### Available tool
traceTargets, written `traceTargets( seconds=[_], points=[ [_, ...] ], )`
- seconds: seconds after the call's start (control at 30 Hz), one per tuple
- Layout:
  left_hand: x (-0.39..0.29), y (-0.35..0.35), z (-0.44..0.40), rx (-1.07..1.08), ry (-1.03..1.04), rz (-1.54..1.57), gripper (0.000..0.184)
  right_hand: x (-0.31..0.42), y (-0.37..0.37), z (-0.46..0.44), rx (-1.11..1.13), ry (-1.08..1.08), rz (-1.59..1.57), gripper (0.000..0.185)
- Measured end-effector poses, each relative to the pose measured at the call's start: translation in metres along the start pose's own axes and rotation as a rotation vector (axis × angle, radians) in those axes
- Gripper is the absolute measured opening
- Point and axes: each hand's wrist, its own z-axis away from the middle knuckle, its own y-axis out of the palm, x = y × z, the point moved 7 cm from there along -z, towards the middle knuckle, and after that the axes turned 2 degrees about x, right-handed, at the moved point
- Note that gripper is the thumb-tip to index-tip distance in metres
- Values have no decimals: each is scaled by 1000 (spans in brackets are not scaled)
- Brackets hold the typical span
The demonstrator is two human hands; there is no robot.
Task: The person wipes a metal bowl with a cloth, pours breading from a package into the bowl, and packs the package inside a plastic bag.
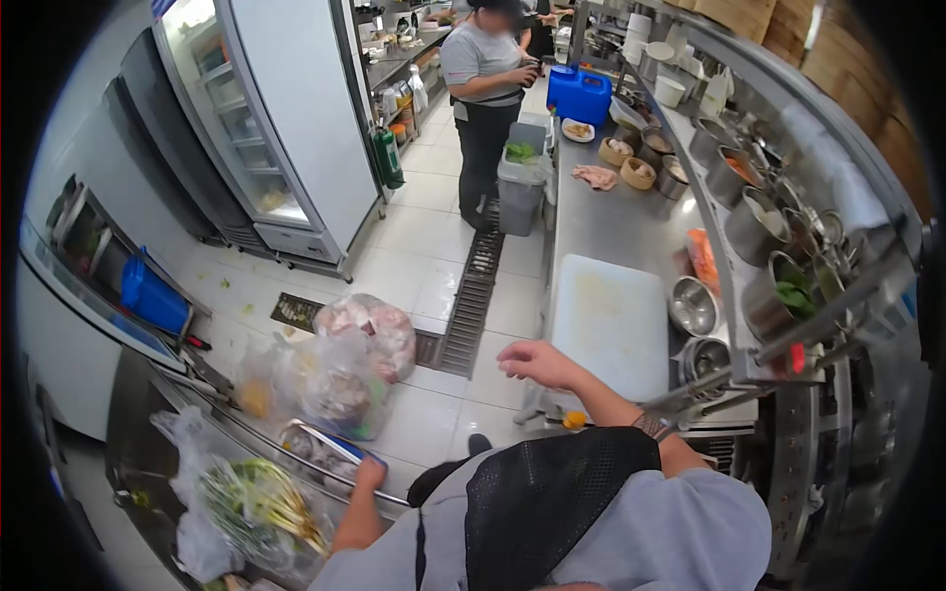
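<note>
My left hand [369,475], low at the left beside the metal counter rail, is closed on the end of a long flat silver-and-blue object [330,441]; its exact kind is unclear. Bags of pale contents lie just beyond it: a clear plastic bag [340,384] and a fuller pinkish bag [379,330] on the floor. My right hand [534,362] hovers at the left edge of a white cutting board [611,315], fingers loosely bent and apart, with nothing visible in them. Spring onions [261,497] in plastic lie on the counter left of my body.
Metal bowls [694,305] stand right of the board under a shelf of steel pots [759,222]. Raw meat [595,177] and bamboo steamers [638,173] sit farther along the steel counter. Another person [483,89] stands by a grey bin [522,192]. A drain grate [468,295] crosses the floor.
</note>
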Motion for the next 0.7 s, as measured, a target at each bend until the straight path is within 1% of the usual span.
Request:
traceTargets(
  seconds=[0.03,0.07,0.1,0.13,0.17,0.2,0.27,0.3,0.33,0.37,0.4,0.43,0.47,0.5,0.53,0.57,0.63,0.67,0.7],
  points=[
    [11,26,-15,181,118,-291,37,9,-13,-16,-40,13,-26,31],
    [-5,34,3,290,501,-754,33,9,-22,-38,-40,11,-48,31],
    [-10,44,14,524,751,-831,24,3,-32,-60,-67,39,-87,30],
    [-6,42,14,618,675,-697,24,0,-43,-82,-93,70,-118,28],
    [0,33,3,635,501,-493,24,0,-51,-103,-97,75,-125,27],
    [6,24,-6,640,369,-360,23,-2,-57,-125,-90,80,-133,27],
    [4,3,-37,647,302,-297,23,-17,-68,-172,-98,135,-105,28],
    [1,-7,-57,657,306,-298,23,-34,-73,-196,-77,208,-92,27],
    [-2,-15,-79,670,323,-325,22,-49,-77,-217,-70,224,-100,27],
    [-7,-26,-107,676,370,-428,22,-71,-78,-234,-66,298,-47,27],
    [-17,-37,-140,669,445,-542,22,-77,-86,-254,-64,362,26,27],
    [-35,-53,-175,629,560,-721,22,-71,-91,-266,-98,413,-10,25],
    [-56,-73,-216,521,622,-831,21,-63,-95,-283,-90,422,7,25],
    [-73,-98,-263,339,584,-796,21,-57,-99,-298,-128,428,-110,24],
    [-94,-119,-313,183,624,-726,19,-50,-105,-314,-168,429,-228,23],
    [-119,-161,-354,150,489,-394,16,-41,-114,-332,-168,432,-213,23],
    [-160,-225,-408,49,49,588,16,-20,-133,-375,-143,339,-201,22],
    [-194,-254,-429,26,128,526,17,-17,-145,-395,-148,343,-202,22],
    [-225,-278,-450,3,206,462,17,-14,-158,-417,-151,299,-179,23]
  ],
)
